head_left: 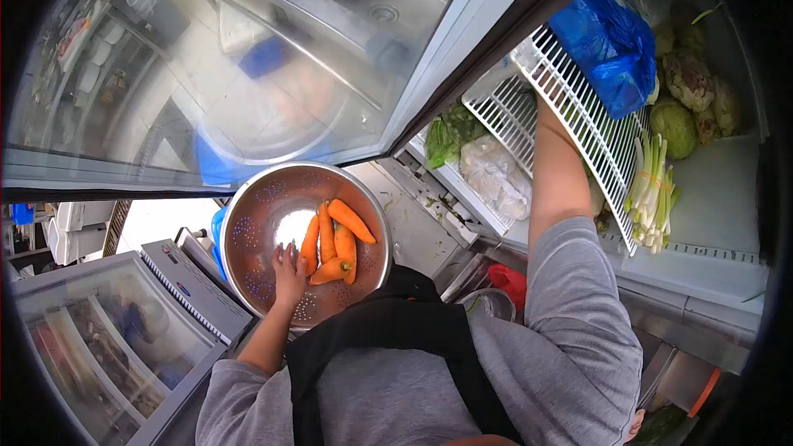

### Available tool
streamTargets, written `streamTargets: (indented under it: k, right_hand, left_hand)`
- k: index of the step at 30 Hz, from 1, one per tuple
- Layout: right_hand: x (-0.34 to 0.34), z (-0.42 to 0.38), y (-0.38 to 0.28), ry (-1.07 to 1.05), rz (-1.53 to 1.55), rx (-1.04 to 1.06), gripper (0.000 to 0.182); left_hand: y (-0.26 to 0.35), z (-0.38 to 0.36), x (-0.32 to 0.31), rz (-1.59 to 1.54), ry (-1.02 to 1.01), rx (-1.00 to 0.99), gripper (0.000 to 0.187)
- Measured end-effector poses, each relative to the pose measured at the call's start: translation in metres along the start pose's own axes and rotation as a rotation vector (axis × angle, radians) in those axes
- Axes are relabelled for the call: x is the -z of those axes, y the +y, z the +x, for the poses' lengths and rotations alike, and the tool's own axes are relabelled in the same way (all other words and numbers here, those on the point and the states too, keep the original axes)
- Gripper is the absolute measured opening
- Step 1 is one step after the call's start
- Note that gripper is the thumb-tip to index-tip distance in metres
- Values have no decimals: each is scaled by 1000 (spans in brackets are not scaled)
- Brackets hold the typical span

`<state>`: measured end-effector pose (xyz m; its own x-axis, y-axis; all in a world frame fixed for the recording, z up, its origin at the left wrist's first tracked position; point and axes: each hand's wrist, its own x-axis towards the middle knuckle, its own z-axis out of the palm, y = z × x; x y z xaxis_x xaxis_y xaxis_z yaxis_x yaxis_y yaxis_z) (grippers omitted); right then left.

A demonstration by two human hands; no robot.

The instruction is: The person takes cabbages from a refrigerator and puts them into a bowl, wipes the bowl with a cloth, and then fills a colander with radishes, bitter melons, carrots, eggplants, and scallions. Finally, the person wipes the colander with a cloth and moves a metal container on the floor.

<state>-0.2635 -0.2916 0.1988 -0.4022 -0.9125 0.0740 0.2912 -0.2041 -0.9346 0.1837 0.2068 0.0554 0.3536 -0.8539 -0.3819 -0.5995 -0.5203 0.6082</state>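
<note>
Several orange carrots lie in a perforated metal colander in front of my body. My left hand is inside the colander with its fingers spread, next to the leftmost carrot. My right arm reaches into the open fridge at the right, and the hand is hidden under a white wire shelf. A blue plastic bag rests on that shelf, and a bundle of spring onions is at its lower right edge.
The glass fridge door stands open across the upper left. Leafy greens and a white plastic bag are low in the fridge. A green cabbage sits farther right. A glass-topped chest unit stands at lower left.
</note>
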Motion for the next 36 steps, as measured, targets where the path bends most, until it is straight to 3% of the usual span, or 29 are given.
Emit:
streamTargets:
  k: [12,21,28,30,31,32,33,34,35,36]
  right_hand:
    - [61,10,-23,25,-1458,250,45]
    - [72,3,-12,-80,-1894,238,49]
    - [80,-24,-17,-74,-1974,241,52]
    - [71,-86,-22,95,-1724,335,43]
    - [48,-146,-34,166,-1480,594,41]
    - [49,-181,-29,58,-1320,961,38]
    - [41,-225,-13,60,-1135,912,34]
    - [26,-279,14,-29,-731,633,37]
    - [15,-327,25,-322,-911,715,37]
    - [6,-364,29,-765,-1036,326,39]
  left_hand:
    - [-10,8,15,77,73,31,59]
    - [-56,-6,30,67,100,-16,50]
    - [-15,17,8,68,4,-68,58]
    - [3,18,-7,55,-39,-55,62]
    - [12,19,-16,130,-46,4,64]
    - [18,21,-22,205,-50,61,67]
    - [20,25,-25,201,-49,58,67]
    - [20,29,-27,202,-53,98,66]
    - [18,34,-27,211,-60,134,65]
    - [12,39,-28,225,-67,121,65]
